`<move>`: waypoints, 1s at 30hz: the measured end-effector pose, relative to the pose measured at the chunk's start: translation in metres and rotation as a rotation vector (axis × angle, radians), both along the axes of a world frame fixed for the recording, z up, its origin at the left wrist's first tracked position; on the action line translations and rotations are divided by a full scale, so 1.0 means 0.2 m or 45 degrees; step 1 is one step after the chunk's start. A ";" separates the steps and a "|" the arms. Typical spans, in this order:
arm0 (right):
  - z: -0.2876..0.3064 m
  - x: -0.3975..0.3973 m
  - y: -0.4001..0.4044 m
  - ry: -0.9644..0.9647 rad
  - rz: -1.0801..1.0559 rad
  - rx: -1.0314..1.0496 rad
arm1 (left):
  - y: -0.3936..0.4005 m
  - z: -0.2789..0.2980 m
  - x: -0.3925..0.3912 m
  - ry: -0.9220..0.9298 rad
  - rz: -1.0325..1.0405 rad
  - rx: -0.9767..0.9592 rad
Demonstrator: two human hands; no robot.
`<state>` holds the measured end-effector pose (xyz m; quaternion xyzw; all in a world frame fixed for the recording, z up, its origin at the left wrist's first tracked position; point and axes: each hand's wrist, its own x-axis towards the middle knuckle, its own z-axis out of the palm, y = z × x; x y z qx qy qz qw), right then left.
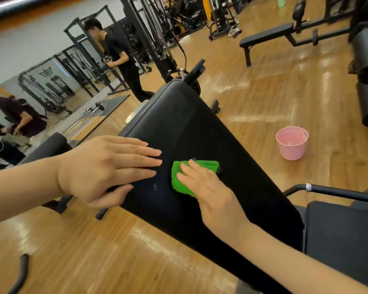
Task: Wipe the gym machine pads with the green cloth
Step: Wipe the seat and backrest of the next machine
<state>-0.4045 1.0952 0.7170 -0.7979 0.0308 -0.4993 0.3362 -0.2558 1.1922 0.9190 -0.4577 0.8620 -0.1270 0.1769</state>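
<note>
The biggest thing in view is the wooden floor (263, 92) of a gym, with racks and benches standing far behind and another person in dark clothes (123, 60) near a cable machine. On this floor, in the middle of the view, stands the long black pad (179, 124) of a machine; its long axis runs from the near right, close to the wearer, up to the far left, where it ends in a rounded edge. To the right of it there is a second dark pad (344, 230) with a black bar (338, 190) above it, and further away on the floor a pink bucket (292, 143) stands well apart from the machine. The left hand (106, 168) lies flat on the left side of the long pad, its fingers straight and close together, the thumb at the pad's edge; it seems to steady the pad and holds nothing. The right hand (206, 185) presses down on the green cloth (181, 179), which is folded and lies on the pad just beside the left fingertips, not touching them. The right fingers are straight and slightly apart on top of the cloth, not curled around it. Most of the pad's length lies beyond the cloth, toward the far end, so the next stroke probably should go along this axis, away from the wearer, and the right hand is the one already placed for it. A small pale mark (155, 186) shows on the pad between the two hands.
</note>
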 end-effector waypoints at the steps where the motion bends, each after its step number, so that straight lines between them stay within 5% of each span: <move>1: 0.03 0.00 -0.04 -0.015 0.022 0.048 | 0.01 -0.01 0.00 -0.023 0.057 -0.075; 5: 0.22 0.13 -0.25 0.015 -0.150 0.286 | 0.07 -0.03 -0.03 -0.135 0.459 -0.306; 9: 0.35 0.25 -0.31 0.094 -0.300 0.526 | 0.12 0.00 -0.06 -0.263 0.704 -0.284; 16: 0.13 0.06 0.17 0.075 -0.188 -0.150 | 0.10 0.03 -0.08 -0.482 0.747 -0.119; 19: 0.05 -0.03 0.14 0.117 -0.035 -0.323 | 0.08 0.06 -0.10 -0.381 0.928 0.041; 26: 0.24 0.04 0.12 -0.036 -0.002 -0.334 | 0.07 0.07 -0.17 -0.451 1.092 0.175; 30: 0.05 0.03 0.15 -0.024 -0.034 -0.341 | 0.07 0.07 -0.18 -0.409 1.116 0.195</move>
